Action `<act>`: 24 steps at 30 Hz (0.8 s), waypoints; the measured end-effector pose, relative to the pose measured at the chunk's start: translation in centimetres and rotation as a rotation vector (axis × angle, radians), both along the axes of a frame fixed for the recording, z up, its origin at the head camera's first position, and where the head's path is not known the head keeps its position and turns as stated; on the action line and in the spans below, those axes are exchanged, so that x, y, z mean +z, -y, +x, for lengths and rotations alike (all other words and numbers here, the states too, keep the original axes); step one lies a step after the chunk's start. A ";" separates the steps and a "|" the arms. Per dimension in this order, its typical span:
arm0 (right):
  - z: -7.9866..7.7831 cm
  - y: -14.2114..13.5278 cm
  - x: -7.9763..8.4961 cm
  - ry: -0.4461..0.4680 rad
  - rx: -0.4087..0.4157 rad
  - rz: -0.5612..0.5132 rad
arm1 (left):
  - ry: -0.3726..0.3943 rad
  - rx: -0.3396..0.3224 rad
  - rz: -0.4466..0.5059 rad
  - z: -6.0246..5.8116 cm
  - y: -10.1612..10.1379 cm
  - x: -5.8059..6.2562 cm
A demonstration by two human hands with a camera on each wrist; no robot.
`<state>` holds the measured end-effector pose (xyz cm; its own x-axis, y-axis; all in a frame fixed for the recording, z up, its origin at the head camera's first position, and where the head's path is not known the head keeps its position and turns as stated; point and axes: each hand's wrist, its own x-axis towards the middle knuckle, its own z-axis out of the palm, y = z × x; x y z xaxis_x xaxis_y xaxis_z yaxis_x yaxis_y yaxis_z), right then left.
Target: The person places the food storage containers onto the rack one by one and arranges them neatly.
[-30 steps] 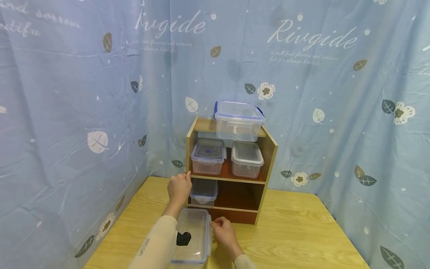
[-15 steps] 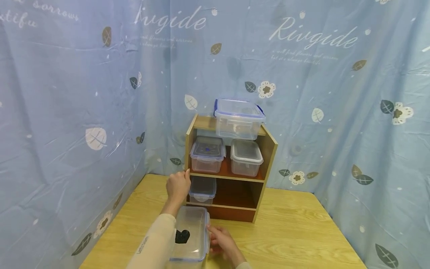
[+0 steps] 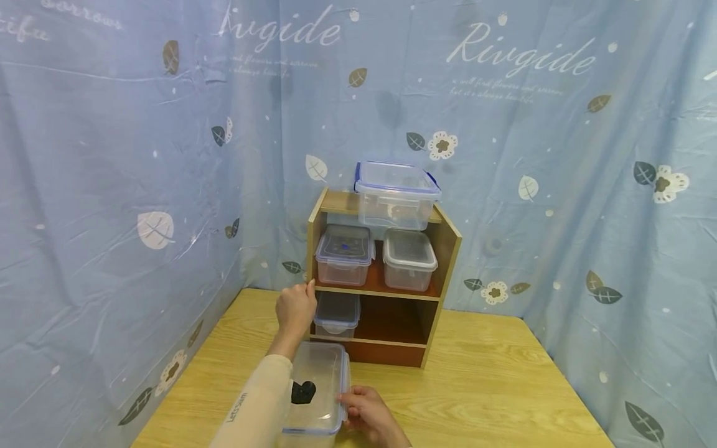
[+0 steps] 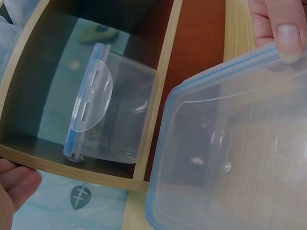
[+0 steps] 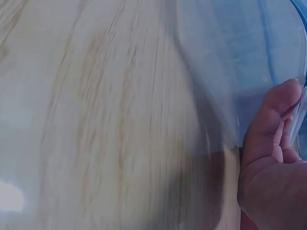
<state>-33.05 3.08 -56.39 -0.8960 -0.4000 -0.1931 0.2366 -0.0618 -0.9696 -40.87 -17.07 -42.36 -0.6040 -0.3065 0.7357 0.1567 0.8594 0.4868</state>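
Observation:
My left hand (image 3: pixel 297 306) grips the left side panel of a small wooden shelf (image 3: pixel 448 261), its fingers at the panel's edge; in the left wrist view the fingertips (image 4: pixel 21 184) show against that panel. Low in front of the shelf is a large clear food container (image 3: pixel 319 410) with a blue-edged lid and a black heart-shaped patch. My right hand (image 3: pixel 370 414) holds this container by its right edge, thumb on the lid rim and fingers curled below. The right wrist view shows the thumb (image 5: pixel 283 98) against the container's side (image 5: pixel 216 62). My left forearm hides part of the lid.
A blue-clipped box (image 3: pixel 398 202) sits on the shelf top. Two lidded boxes, one blue-rimmed (image 3: pixel 344 255) and one white-rimmed (image 3: pixel 410 261), stand on the middle level. A smaller blue-rimmed box (image 3: pixel 338 314) occupies the lower left. Wood-grain table (image 3: pixel 487 386) and blue curtains surround it.
My right hand has moved from the container's right side clip down along the edge and now holds the rim. My left hand stays at the shelf panel. The view has shifted slightly.

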 end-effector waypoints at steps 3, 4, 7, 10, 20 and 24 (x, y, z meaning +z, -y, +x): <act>0.0 0.3 0.0 -0.002 -0.012 -0.009 | 0.003 -0.003 0.004 0.0 0.0 0.1; 0.1 0.4 -0.1 -0.003 -0.019 -0.011 | 0.004 -0.005 0.005 0.0 0.0 0.1; 0.3 0.5 -0.2 0.000 -0.036 -0.008 | 0.006 -0.006 0.006 0.0 0.0 0.1; 0.4 0.5 -0.2 0.000 -0.049 0.003 | 0.001 -0.003 0.005 0.0 0.0 0.0; 0.4 -0.5 -0.5 0.011 -0.054 -0.009 | -0.006 0.002 0.010 -0.2 0.1 -0.1; 0.6 -1.5 -0.9 -0.012 -0.030 -0.034 | -0.009 0.001 0.006 -0.2 0.1 -0.1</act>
<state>-32.47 4.56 -57.30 -0.9099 -0.3787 -0.1693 0.2227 -0.1015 -0.9696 -41.03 -17.12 -42.45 -0.5975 -0.3112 0.7390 0.1605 0.8565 0.4905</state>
